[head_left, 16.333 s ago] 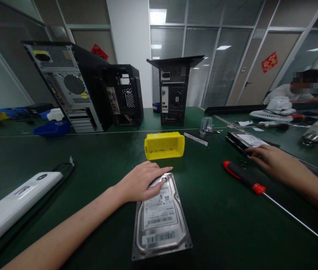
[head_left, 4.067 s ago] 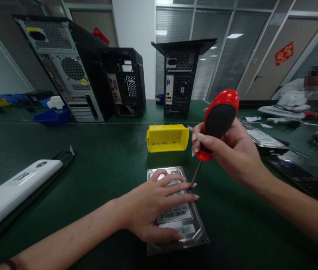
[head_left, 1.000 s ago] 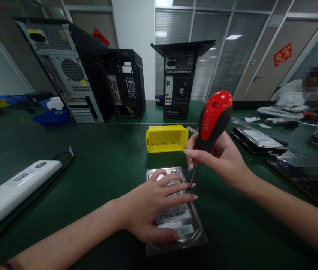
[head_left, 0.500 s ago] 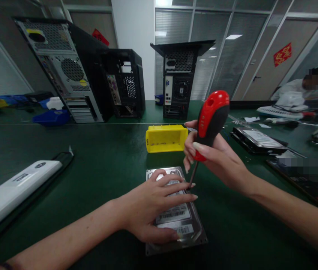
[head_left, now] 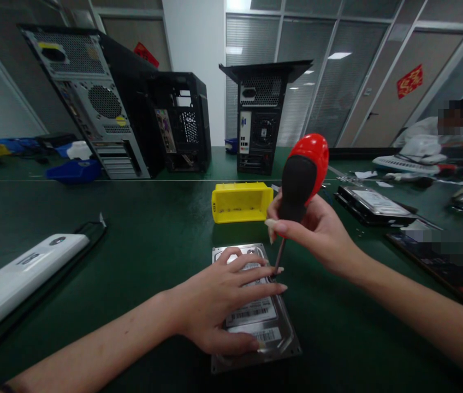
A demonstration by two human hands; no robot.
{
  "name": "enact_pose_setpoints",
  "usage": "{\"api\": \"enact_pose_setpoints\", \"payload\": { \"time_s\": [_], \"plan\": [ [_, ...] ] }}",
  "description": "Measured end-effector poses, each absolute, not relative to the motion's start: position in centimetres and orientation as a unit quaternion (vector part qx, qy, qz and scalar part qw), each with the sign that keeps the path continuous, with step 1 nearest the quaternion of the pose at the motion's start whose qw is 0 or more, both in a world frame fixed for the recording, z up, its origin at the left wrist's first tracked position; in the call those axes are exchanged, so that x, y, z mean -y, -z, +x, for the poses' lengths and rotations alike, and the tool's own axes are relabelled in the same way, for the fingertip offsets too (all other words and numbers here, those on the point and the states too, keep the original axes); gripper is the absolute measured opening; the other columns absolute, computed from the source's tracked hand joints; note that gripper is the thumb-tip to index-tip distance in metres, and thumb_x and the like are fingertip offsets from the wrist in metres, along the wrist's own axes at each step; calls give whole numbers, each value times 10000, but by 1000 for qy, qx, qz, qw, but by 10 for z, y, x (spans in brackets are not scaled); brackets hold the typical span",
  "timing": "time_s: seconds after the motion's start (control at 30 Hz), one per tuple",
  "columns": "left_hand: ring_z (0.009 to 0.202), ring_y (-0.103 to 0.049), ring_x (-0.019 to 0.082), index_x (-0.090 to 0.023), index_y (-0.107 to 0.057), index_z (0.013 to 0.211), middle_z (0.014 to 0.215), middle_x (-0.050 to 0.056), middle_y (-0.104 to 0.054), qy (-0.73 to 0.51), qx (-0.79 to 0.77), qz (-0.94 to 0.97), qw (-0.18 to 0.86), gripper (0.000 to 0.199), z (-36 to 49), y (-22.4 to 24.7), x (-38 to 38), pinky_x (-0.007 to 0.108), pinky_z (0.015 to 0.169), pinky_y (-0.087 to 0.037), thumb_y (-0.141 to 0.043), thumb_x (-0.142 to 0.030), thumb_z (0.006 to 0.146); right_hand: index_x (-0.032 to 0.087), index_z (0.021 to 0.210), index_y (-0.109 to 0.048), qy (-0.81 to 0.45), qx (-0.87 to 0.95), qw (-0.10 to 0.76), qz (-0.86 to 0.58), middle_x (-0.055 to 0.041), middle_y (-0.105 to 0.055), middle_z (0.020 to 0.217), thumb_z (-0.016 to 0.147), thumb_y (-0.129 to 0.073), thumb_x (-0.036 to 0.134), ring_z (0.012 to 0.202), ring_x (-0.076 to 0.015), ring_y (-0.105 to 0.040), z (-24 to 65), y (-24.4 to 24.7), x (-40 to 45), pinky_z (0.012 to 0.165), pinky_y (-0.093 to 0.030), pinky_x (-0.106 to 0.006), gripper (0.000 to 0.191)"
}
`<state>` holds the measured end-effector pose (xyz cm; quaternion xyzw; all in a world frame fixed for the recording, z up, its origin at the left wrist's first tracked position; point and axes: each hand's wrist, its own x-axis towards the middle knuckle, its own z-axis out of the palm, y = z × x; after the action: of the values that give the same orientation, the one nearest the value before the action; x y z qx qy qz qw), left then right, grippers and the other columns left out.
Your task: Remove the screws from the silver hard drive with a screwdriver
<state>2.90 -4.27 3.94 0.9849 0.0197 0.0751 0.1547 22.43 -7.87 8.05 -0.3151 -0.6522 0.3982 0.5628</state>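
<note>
A silver hard drive (head_left: pixel 272 349) with printed labels lies flat on the green table (head_left: pixel 141 218). Across its top rests my left hand (head_left: pixel 219 300), fingers spread and pressing on the cover. My right hand (head_left: pixel 309 224) grips a red and black screwdriver (head_left: pixel 303 174) by the handle, tilted above the drive. The tip of its shaft meets the drive's right edge, between fingers of my left hand; the screw under it is too small to make out. Just behind the drive is a yellow bin (head_left: pixel 242 212) with small bits inside.
Computer cases (head_left: pixel 119 98) stand at the back left, another case (head_left: pixel 260 114) at the back centre. A white power-strip-like object (head_left: pixel 30 273) with a cable lies left. On the right are another drive (head_left: pixel 379 202), a dark board (head_left: pixel 436 262) and, farther off, a person (head_left: pixel 423 128).
The screwdriver handle has turned, showing more of its black side, and leans slightly left. My right fingers and thumb have shifted around it. My left hand and the drive stay in place.
</note>
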Motion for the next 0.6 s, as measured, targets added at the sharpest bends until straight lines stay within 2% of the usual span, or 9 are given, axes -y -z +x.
{"api": "enact_pose_setpoints", "payload": {
  "time_s": [0.2, 0.3, 0.37, 0.47, 0.6],
  "plan": [
    [1309, -327, 394, -226, -329, 1429, 1484, 112, -348, -64, -17, 985, 156, 724, 29, -39, 42, 577, 1026, -229, -464, -576, 809, 220, 1047, -454, -463, 638, 544, -287, 47, -487, 710, 883, -550, 270, 604, -71, -506, 226, -71, 82, 586, -479, -229, 196],
    [1326, -308, 383, -228, -324, 1429, 1493, 106, -333, -60, -19, 986, 154, 726, 29, -40, 42, 569, 1041, -209, -474, -574, 809, 248, 1201, -445, -501, 630, 529, -268, 21, -482, 792, 931, -456, 299, 687, -88, -524, 227, -69, 83, 658, -488, -259, 275],
    [1322, -318, 377, -226, -328, 1427, 1489, 105, -340, -62, -17, 986, 155, 721, 29, -39, 42, 564, 1047, -208, -475, -570, 811, 259, 1239, -442, -508, 629, 523, -271, 4, -497, 856, 931, -455, 291, 747, -95, -540, 226, -70, 83, 704, -496, -265, 310],
    [1300, -348, 383, -223, -342, 1421, 1480, 108, -356, -76, -12, 984, 160, 713, 29, -38, 41, 569, 1039, -224, -471, -567, 810, 235, 1176, -478, -481, 632, 535, -286, 2, -548, 848, 896, -528, 255, 759, -91, -566, 226, -71, 81, 715, -508, -244, 285],
    [1289, -358, 394, -224, -345, 1420, 1475, 112, -362, -80, -11, 984, 161, 714, 29, -38, 41, 574, 1027, -241, -472, -565, 806, 231, 1084, -461, -442, 625, 569, -301, 38, -590, 751, 820, -632, 212, 635, -75, -584, 225, -72, 76, 607, -514, -211, 315]
  ]
}}
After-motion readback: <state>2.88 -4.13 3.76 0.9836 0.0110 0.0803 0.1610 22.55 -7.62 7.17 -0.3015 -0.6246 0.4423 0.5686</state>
